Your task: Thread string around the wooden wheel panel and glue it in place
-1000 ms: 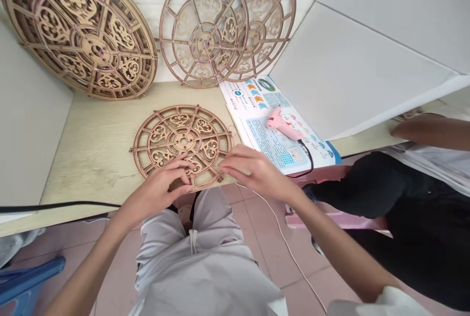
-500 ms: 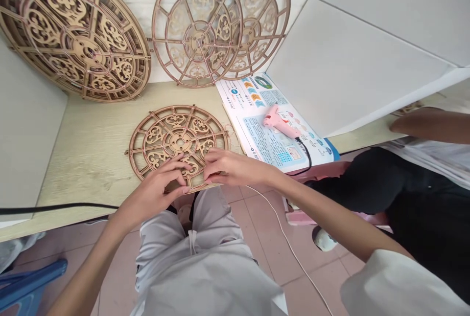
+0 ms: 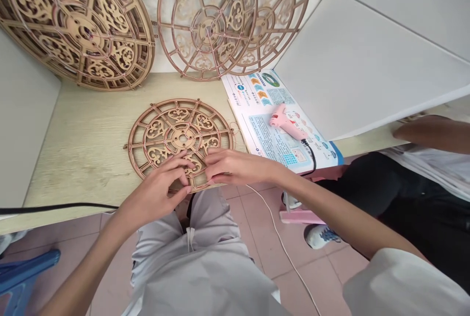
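Observation:
A round openwork wooden disc (image 3: pixel 182 139) with scroll patterns lies flat on the table, reaching its front edge. My left hand (image 3: pixel 165 184) rests at the disc's lower part, thumb and fingers apart, with nothing visible between them. Beside it, my right hand (image 3: pixel 227 167) touches the lower right rim, its fingers pressed together; whatever they pinch is hidden. Thin strands run loose at the disc's right side. A pink glue gun (image 3: pixel 288 124) lies on a printed sheet (image 3: pixel 238 103) to the right.
Stacked wooden discs (image 3: pixel 82 32) lean at the back left. Two more discs (image 3: pixel 207 27) stand against the back wall. A black cable (image 3: pixel 58 207) crosses the table's left front. A seated person (image 3: pixel 396 189) is at the right, a blue stool (image 3: pixel 29 272) at lower left.
The view has shifted slightly, so the leaning discs look nearer and higher. Both hands stay at the same part of the disc, with hardly any finger movement.

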`<move>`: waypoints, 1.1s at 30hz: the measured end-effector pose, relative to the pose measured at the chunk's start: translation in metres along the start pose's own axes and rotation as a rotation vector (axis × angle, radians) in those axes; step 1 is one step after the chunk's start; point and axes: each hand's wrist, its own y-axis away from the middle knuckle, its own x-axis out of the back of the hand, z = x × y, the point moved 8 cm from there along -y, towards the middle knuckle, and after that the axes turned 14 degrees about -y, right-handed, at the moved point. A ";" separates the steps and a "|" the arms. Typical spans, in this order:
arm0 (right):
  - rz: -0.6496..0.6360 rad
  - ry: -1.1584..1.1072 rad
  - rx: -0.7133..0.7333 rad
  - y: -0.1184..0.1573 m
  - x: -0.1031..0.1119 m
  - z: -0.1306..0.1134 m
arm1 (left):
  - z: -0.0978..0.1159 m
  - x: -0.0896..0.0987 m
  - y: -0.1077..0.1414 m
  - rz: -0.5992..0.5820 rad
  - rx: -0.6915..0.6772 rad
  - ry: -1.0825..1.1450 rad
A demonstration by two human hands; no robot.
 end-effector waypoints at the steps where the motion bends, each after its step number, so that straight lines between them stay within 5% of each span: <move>1: -0.011 -0.005 -0.001 -0.001 -0.001 0.000 | 0.001 0.000 0.000 0.016 -0.001 -0.002; 33: -0.043 0.047 -0.020 -0.008 -0.005 -0.002 | 0.012 0.000 -0.002 0.120 0.035 -0.074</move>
